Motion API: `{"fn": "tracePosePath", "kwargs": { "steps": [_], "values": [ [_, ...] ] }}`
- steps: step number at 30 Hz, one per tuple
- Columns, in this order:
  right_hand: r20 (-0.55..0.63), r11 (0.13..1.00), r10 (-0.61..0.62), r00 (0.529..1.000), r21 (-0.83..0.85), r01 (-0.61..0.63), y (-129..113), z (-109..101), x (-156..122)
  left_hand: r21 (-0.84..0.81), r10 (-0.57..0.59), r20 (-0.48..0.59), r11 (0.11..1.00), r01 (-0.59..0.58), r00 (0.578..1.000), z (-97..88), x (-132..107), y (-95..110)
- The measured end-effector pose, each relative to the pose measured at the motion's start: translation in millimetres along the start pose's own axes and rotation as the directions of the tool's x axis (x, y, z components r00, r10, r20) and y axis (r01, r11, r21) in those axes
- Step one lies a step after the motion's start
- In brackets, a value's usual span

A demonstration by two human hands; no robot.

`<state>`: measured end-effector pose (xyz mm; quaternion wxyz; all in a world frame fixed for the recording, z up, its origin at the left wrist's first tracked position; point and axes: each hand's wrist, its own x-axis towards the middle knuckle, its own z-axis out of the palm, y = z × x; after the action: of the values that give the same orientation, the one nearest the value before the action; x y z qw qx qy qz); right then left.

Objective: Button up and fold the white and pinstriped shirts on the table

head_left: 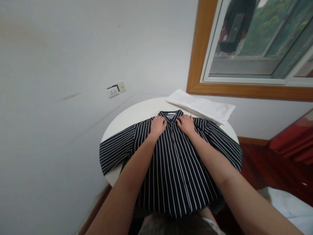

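Note:
A black shirt [171,163] with white stripes lies front up on a round white table [132,112]. Its collar [171,115] points to the far side, and its hem hangs over the near edge. The sleeves spread out to both sides. My left hand [158,125] rests on the shirt just left of the collar, fingers laid on the cloth. To the right of the collar, my right hand [186,124] lies on the shirt in the same way, fingers apart. Neither hand grips anything that I can see.
A folded white cloth [202,105] lies at the table's far right edge. Behind stand a wall with a socket [112,92] and a wood-framed window [195,49]. Red fabric [295,140] hangs at the right, and a white item [288,202] is at the lower right.

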<state>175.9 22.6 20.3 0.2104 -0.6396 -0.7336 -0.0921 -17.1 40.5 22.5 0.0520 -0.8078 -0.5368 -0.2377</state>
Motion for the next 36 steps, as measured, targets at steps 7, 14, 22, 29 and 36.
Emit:
{"fn": "tracePosePath", "kwargs": {
  "steps": [7,14,22,29,36],
  "values": [
    [0.063,0.952,-0.280,0.958,0.145,0.269,6.4,-7.9,3.5,-0.112,0.021,0.048,0.994,-0.015,0.999,8.1,3.3,-6.3],
    [0.047,0.946,-0.213,0.976,0.260,0.194,-9.5,-3.4,1.7,-0.204,-0.020,0.112,0.978,0.043,0.994,15.1,13.2,-11.1],
    [0.107,0.980,0.001,0.994,0.198,-0.022,-33.4,-5.6,-1.9,-0.289,-0.010,0.125,0.956,0.046,0.992,17.8,18.5,-21.6],
    [0.090,0.995,0.043,0.995,0.081,-0.050,-43.9,-5.6,-7.4,-0.346,0.156,0.006,0.927,-0.145,0.988,17.9,8.8,-29.7],
    [0.020,0.979,0.023,1.000,0.202,-0.027,-32.0,3.7,-3.9,-0.323,0.169,-0.034,0.931,-0.170,0.985,19.8,6.4,-24.6]
  ]
}}
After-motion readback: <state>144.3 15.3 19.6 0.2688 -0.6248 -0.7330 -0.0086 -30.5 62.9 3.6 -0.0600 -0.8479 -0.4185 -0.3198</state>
